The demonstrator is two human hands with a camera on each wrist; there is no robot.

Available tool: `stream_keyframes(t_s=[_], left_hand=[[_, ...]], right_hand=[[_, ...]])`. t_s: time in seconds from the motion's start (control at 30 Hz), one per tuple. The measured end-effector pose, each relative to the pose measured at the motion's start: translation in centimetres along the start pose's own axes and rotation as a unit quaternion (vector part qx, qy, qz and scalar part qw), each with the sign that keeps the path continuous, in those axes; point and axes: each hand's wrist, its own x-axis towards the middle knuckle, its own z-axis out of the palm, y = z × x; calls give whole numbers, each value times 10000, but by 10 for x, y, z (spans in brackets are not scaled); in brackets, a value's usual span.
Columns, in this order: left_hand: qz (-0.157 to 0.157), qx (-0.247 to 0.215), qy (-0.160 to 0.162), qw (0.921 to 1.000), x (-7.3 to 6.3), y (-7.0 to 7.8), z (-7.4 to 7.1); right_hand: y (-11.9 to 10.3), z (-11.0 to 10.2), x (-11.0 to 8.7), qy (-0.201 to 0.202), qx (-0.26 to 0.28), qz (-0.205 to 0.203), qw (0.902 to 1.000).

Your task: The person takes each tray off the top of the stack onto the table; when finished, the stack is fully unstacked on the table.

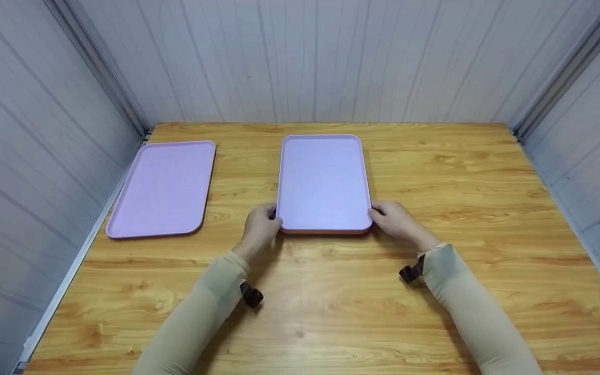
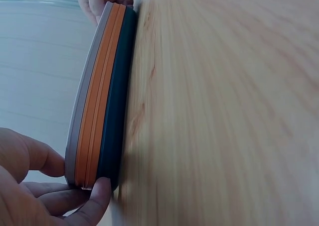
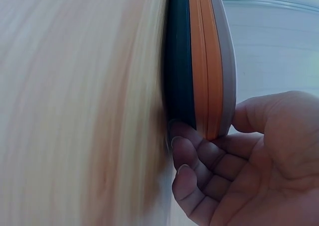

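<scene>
A stack of trays lies in the middle of the table, topped by a lilac tray (image 1: pixel 325 182). The wrist views show its layered side: the lilac rim, orange trays (image 2: pixel 97 101) beneath it and a dark teal tray (image 3: pixel 180 61) at the bottom. At the near left corner my left hand (image 1: pixel 261 226) grips the stack, thumb at the top rim and fingers curled along the side. My right hand (image 1: pixel 396 221) holds the near right corner the same way, its fingertips curling in by the teal tray, close to the tabletop.
Off to the left lies a separate pink tray (image 1: pixel 162 190), near the table's left edge. Pale panelled walls (image 1: pixel 315 62) enclose the wooden table (image 1: pixel 461 187) at the back and on both sides. Dark wrist cameras (image 1: pixel 252 295) sit on both sleeves.
</scene>
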Motion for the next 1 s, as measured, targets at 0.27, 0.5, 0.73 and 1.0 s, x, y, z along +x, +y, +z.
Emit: stream_keyframes(t_s=[0.27, 0.5, 0.73, 1.0], left_hand=[[-109, -16, -13, 9999, 0, -6, -10], [-241, -74, -6, 9997, -1, -12, -20], [-212, 224, 117, 9995, 0, -17, -31], [-148, 347, 329, 9987, 0, -24, -41]], right_hand=[[-8, 5, 6, -150, 89, 64, 9998], [-17, 12, 15, -209, -56, 55, 9998], [-24, 19, 22, -221, -95, 28, 9997], [-34, 26, 31, -248, -171, 7, 9995]])
